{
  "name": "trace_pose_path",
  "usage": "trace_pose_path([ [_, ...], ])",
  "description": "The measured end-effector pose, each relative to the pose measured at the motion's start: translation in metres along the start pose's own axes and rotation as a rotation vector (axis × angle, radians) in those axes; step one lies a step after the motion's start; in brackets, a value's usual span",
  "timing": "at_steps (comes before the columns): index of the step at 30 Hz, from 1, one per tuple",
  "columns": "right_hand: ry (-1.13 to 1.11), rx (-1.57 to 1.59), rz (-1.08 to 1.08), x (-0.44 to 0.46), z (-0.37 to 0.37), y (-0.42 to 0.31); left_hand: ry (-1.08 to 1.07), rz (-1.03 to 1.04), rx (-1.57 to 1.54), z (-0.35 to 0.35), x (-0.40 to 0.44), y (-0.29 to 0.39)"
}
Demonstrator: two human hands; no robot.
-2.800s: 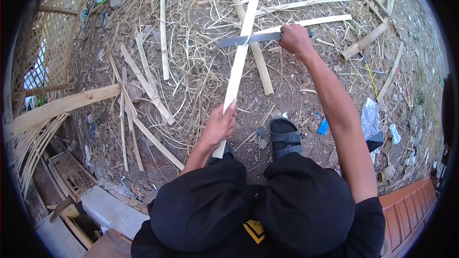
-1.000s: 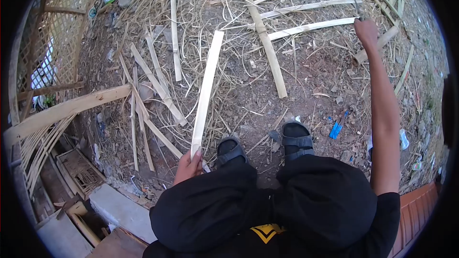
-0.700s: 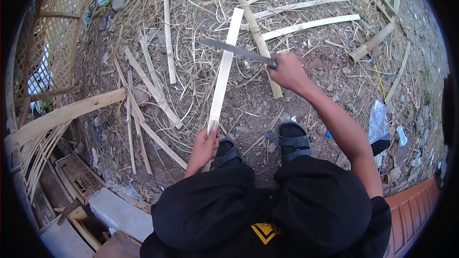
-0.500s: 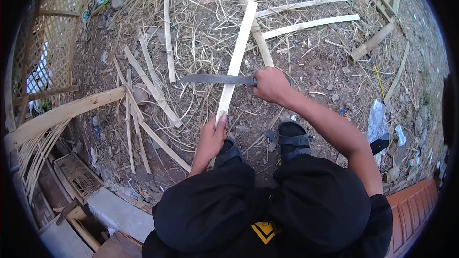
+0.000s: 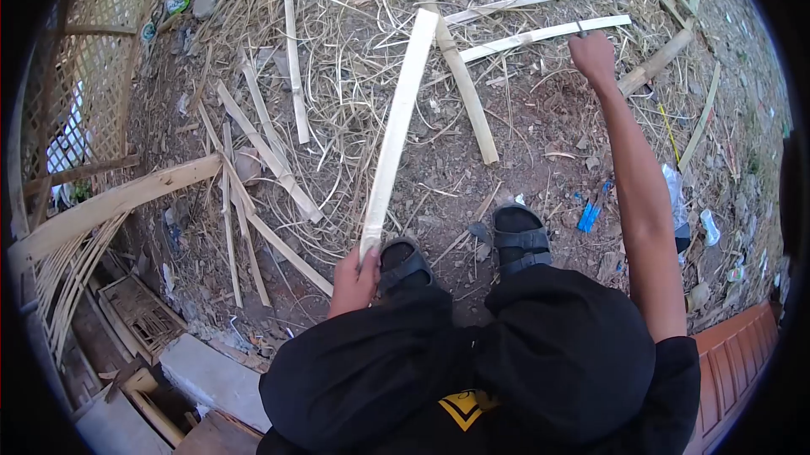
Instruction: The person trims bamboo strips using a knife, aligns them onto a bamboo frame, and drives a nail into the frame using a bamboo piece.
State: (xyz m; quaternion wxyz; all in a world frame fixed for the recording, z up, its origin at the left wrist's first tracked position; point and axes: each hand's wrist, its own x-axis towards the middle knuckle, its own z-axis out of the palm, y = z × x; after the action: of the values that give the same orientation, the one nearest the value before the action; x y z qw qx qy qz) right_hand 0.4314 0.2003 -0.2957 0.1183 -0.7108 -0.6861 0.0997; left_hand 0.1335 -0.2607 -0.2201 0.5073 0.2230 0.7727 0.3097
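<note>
Right hand (image 5: 593, 57) swung outward past pole (image 5: 460, 71) (blue scrap (image 5: 588, 217) near sandal (image 5: 521, 241)).

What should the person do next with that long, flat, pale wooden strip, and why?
Perhaps swing the right hand's grip inward, bringing its thin, dark, metal-looking tool over the pale wooden strip. The left hand's grip holds the strip's near end, leaving the long part uncovered, while the tool, mostly out of sight, is off to the right, apart from the strip.
</note>
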Motion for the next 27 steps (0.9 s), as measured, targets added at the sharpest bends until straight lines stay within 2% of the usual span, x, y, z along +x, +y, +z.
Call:
trace_pose_path([
  [1,-0.008,0.000,-0.014,-0.002,0.002,-0.006,-0.038,-0.124,-0.295,-0.005,0.004,0.004],
  [3,-0.267,0.600,0.217,-0.020,-0.001,-0.025,-0.040,-0.113,-0.315,-0.005,0.012,0.010],
  [4,-0.339,0.890,0.248,-0.050,-0.007,-0.055,-0.061,-0.098,-0.326,-0.002,0.018,0.012],
  [6,-0.575,1.029,0.195,-0.104,-0.026,-0.104,-0.121,-0.118,-0.307,0.008,0.027,0.020],
  [9,-0.713,1.105,0.199,-0.149,-0.023,-0.144,-0.206,-0.101,-0.238,0.029,0.034,0.047],
  [11,-0.648,1.048,0.179,-0.158,-0.017,-0.150,-0.252,-0.004,-0.061,0.038,0.038,0.057],
  [14,-0.591,1.044,0.169,-0.158,-0.012,-0.149,-0.326,0.030,-0.118,0.046,0.051,0.054],
  [15,-0.568,1.058,0.162,-0.156,-0.015,-0.150,-0.262,0.132,-0.079,0.051,0.055,0.054],
  [18,-0.574,1.050,0.156,-0.153,-0.018,-0.149,-0.213,0.111,-0.063,0.059,0.063,0.070],
  [19,-0.598,1.036,0.156,-0.151,-0.019,-0.149,-0.156,0.248,0.057,0.063,0.074,0.056],
  [20,-0.624,1.020,0.155,-0.150,-0.020,-0.148,-0.155,0.248,0.049,0.064,0.076,0.058],
  [22,-0.569,0.927,0.117,-0.151,-0.019,-0.143,0.021,0.279,0.157,0.063,0.079,0.063],
  [24,-0.406,0.591,-0.080,-0.161,-0.024,-0.135,0.120,0.311,0.205,0.059,0.084,0.063],
  [26,-0.504,0.534,-0.135,-0.179,-0.029,-0.129,0.193,0.320,0.387,0.056,0.093,0.056],
  [27,-0.487,0.490,-0.284,-0.191,-0.023,-0.126,0.201,0.314,0.395,0.054,0.096,0.057],
])
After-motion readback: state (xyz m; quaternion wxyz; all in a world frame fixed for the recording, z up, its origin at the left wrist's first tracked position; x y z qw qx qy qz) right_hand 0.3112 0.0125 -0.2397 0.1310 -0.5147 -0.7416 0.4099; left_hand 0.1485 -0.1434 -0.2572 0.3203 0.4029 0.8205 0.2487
